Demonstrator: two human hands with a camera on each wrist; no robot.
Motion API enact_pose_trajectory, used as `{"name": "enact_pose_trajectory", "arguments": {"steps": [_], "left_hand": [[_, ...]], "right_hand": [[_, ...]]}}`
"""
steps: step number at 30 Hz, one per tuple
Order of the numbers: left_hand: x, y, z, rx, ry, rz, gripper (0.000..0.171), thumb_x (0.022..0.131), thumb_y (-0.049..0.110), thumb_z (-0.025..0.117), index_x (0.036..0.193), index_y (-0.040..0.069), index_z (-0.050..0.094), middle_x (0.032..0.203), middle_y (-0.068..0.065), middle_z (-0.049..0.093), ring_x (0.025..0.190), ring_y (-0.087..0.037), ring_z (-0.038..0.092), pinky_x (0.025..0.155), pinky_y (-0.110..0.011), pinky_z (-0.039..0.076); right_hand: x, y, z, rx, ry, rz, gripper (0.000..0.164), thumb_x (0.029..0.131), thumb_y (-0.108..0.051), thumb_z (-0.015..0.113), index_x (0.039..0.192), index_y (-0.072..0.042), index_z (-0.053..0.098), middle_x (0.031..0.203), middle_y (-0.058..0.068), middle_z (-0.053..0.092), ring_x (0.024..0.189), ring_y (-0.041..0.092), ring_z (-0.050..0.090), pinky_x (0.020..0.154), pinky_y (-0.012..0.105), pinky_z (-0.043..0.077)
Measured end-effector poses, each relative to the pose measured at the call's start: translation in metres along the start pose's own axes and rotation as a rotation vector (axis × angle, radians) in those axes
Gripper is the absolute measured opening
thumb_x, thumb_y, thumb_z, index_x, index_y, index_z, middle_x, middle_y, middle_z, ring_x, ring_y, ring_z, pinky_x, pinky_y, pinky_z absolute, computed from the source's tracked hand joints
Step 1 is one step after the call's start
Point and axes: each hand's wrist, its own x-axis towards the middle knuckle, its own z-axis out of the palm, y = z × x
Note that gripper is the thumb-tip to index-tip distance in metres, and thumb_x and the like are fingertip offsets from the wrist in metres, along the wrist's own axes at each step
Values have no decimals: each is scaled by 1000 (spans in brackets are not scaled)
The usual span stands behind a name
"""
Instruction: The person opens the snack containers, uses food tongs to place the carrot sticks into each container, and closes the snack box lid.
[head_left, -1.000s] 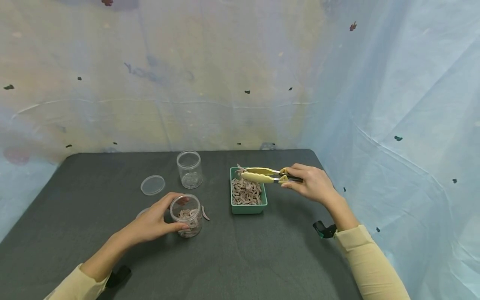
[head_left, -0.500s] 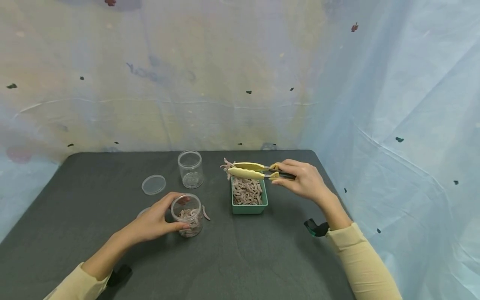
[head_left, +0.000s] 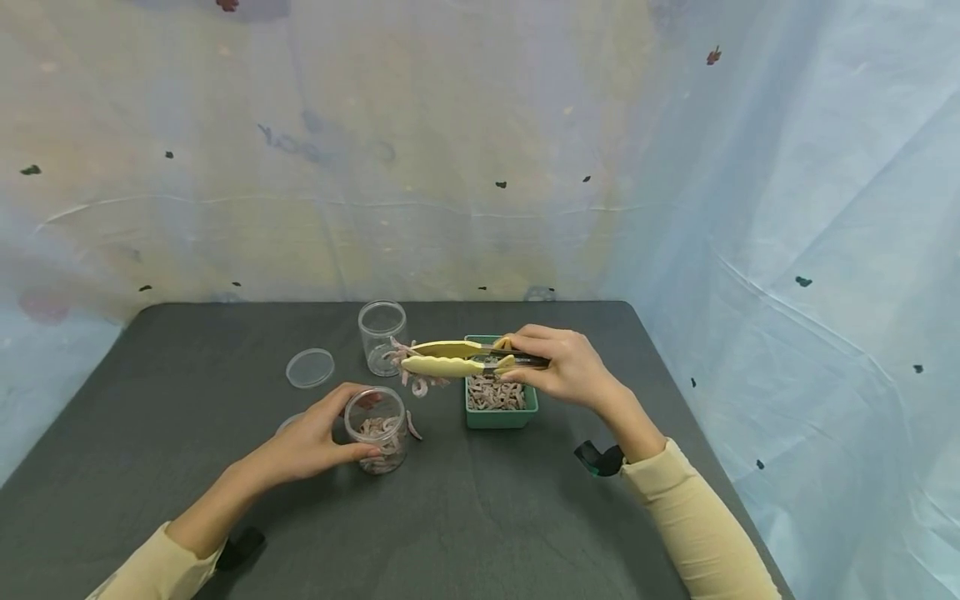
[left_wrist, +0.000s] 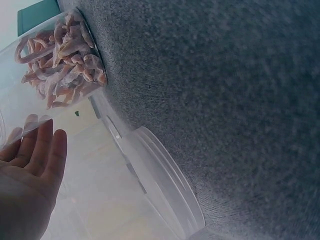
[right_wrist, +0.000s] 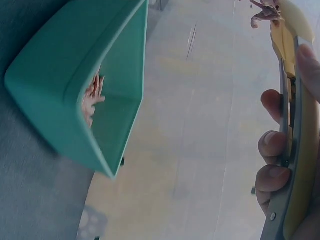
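Note:
My left hand grips a clear jar standing without a lid on the table; pinkish-brown strips fill its lower part. With my right hand I hold yellow-tipped tongs, squeezed on a clump of strips. This clump hangs in the air between the jars, above and to the right of the held one. Under the right hand stands a green tub with more strips in it, partly hidden by the hand and tongs. What exactly the strips are, I cannot tell.
A second clear jar stands behind, partly covered by the clump. One round clear lid lies left of it; another lid lies beside my left hand. A loose strip lies on the dark table right of the held jar.
My right hand has carried the tongs and the clump of strips leftward, from above the green tub toward the jars. The left hand and its jar have stayed in place.

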Motion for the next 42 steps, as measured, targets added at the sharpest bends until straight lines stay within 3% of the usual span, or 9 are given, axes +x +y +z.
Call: {"name": "enact_pose_trajectory", "arguments": {"steps": [4, 7, 11, 14, 16, 21, 27, 37, 42], "left_hand": [[-1, 0, 0, 10, 1, -12, 72, 89, 45, 83, 145, 14, 50, 139, -6, 58, 127, -28, 59, 101, -58, 50], [-1, 1, -1, 18, -1, -46, 75, 88, 46, 83, 146, 13, 48, 139, -9, 57, 128, -34, 58, 100, -61, 50], [-3, 3, -2, 43, -14, -123, 94, 87, 50, 83, 155, 2, 39, 154, -25, 45, 139, -48, 47, 102, -68, 46], [-4, 5, -3, 57, -24, -161, 103, 87, 53, 82, 158, -3, 33, 161, -33, 31, 144, -55, 37, 104, -71, 43], [-3, 5, -3, 56, -27, -165, 102, 87, 52, 82, 158, -3, 33, 161, -34, 31, 144, -56, 36, 103, -72, 43], [-3, 4, -3, 28, -15, -131, 89, 87, 50, 84, 152, 6, 42, 154, -29, 44, 141, -53, 43, 102, -71, 45], [-1, -1, -1, -30, 3, -58, 71, 86, 41, 87, 139, 17, 48, 139, -10, 56, 135, -42, 52, 106, -65, 45], [0, -3, 0, 3, 4, -32, 70, 87, 42, 85, 141, 17, 48, 134, -4, 57, 129, -35, 57, 101, -63, 49], [0, -2, 1, -25, -1, -33, 70, 87, 41, 86, 141, 17, 48, 135, -4, 56, 132, -37, 55, 105, -64, 46]], "right_hand": [[8, -6, 8, -7, -36, -19, 55, 95, -53, 68, 124, -8, 76, 109, 3, 73, 66, 5, 55, 56, 24, 45], [14, -11, 15, -13, -53, -40, 49, 92, -46, 77, 121, -8, 77, 107, 2, 73, 65, 5, 54, 55, 23, 44], [21, -16, 25, -7, -61, -58, 45, 81, -27, 90, 120, -8, 78, 107, 1, 73, 67, 5, 57, 56, 21, 45], [24, -19, 30, -5, -73, -57, 45, 81, -28, 91, 121, -11, 78, 108, 0, 73, 67, 4, 57, 56, 19, 44], [26, -21, 33, -9, -84, -52, 44, 82, -30, 90, 121, -13, 78, 107, -1, 73, 66, 3, 55, 54, 18, 42], [28, -22, 40, -27, -123, -34, 41, 85, -35, 87, 120, -16, 78, 103, -5, 70, 65, 1, 51, 52, 17, 37], [29, -24, 45, -70, -170, -20, 39, 86, -39, 85, 118, -18, 77, 98, -6, 68, 64, 2, 50, 51, 17, 34], [30, -28, 39, -160, -219, -18, 39, 85, -42, 86, 118, -22, 76, 102, -8, 68, 64, 2, 54, 50, 18, 36], [30, -27, 38, -174, -222, -39, 42, 87, -46, 83, 119, -22, 76, 100, -7, 67, 62, 2, 52, 49, 19, 35]]}}
